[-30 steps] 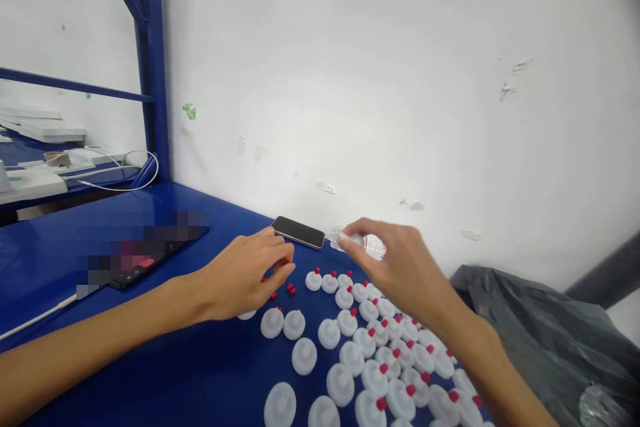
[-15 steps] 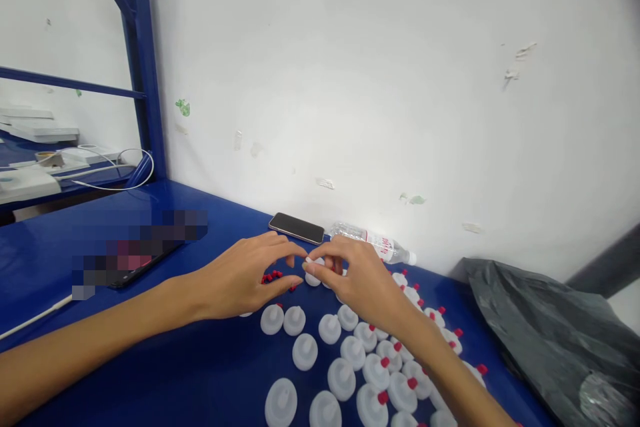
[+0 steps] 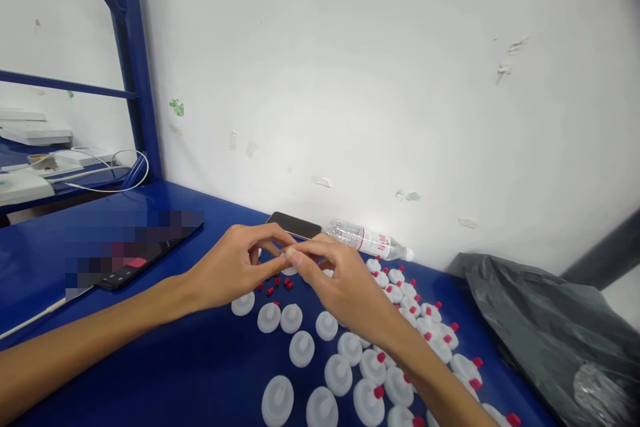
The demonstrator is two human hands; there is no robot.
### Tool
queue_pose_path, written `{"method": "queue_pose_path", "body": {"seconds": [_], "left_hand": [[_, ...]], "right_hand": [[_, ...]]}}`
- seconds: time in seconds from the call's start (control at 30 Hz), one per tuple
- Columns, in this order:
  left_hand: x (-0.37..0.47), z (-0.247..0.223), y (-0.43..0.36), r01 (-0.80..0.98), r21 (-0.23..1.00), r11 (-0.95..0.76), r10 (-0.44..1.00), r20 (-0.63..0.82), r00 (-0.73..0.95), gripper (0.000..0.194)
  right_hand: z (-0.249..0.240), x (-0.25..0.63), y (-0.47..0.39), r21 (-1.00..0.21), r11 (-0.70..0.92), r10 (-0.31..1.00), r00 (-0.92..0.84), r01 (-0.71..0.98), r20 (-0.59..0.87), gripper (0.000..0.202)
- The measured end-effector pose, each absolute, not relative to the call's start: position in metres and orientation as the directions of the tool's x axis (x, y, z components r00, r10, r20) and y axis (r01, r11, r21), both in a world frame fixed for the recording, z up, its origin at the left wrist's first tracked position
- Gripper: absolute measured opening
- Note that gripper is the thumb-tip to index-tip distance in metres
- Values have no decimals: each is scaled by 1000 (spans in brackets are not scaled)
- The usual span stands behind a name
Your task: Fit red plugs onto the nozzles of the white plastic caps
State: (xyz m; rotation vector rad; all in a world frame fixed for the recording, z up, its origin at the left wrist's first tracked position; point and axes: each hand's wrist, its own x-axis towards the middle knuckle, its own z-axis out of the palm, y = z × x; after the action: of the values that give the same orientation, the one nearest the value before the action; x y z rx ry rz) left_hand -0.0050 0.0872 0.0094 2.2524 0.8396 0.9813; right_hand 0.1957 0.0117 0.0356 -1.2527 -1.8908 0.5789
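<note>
Blue bench (image 3: 200, 373) w/ white caps (image 3: 301, 349), white wall (image 3: 375, 80) behind, both hands' fingers (image 3: 280, 255) pinching one cap (image 3: 289, 269).

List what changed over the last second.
The right hand came back from the water bottle, picked a white cap off the table and met the left hand above the loose red tips. Phone and bottle stayed put.

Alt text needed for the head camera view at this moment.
Two bare hands, left hand and right hand, meet fingertip to fingertip over a blue table, pinching a small white cap. Below lie white caps, loose red tips, a phone and water bottle.
</note>
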Motion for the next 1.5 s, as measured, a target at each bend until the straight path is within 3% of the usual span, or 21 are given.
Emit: {"method": "queue_pose_path", "body": {"seconds": [0.17,0.23,0.3,0.37,0.53,0.67,0.83,1.0,1.17,1.27,1.37,1.5], "left_hand": [[-7,7,101,403,655,-639,757,443,481,40],[-9,3,110,446,626,-640,764,455,458,38],[-10,-3,119,487,592,-642,765,452,458,34],[-12,-10,127,516,566,-643,764,431,480,29],[-14,-24,141,533,532,-658,749,386,539,24],[-16,-30,145,549,510,-662,746,379,547,29],[-17,-23,133,510,482,-712,700,441,562,35],[-8,-9,104,352,522,-777,600,446,665,36],[0,-1,90,308,655,-690,669,414,618,30],[0,4,92,265,753,-602,740,401,541,37],[-1,6,95,181,836,-518,768,361,530,41],[1,2,93,107,887,-449,758,315,572,39]], "right_hand": [[33,206,18,-771,407,913,-188,490,363,36],[28,214,24,-630,399,900,-152,666,410,34],[21,222,30,-408,346,892,-161,845,422,32],[12,228,35,-264,301,908,-192,916,371,29],[-5,234,41,-179,327,929,-281,928,242,31],[-4,231,43,-128,322,931,-289,938,225,25],[9,225,40,-120,323,915,-277,939,293,21],[20,214,30,-163,326,882,-239,931,405,19],[23,206,21,-345,398,841,-187,850,508,19],[21,204,16,-431,383,861,-147,817,487,43],[16,200,13,-393,372,891,-205,841,405,57],[13,192,13,-327,317,898,-172,890,404,50]]}}
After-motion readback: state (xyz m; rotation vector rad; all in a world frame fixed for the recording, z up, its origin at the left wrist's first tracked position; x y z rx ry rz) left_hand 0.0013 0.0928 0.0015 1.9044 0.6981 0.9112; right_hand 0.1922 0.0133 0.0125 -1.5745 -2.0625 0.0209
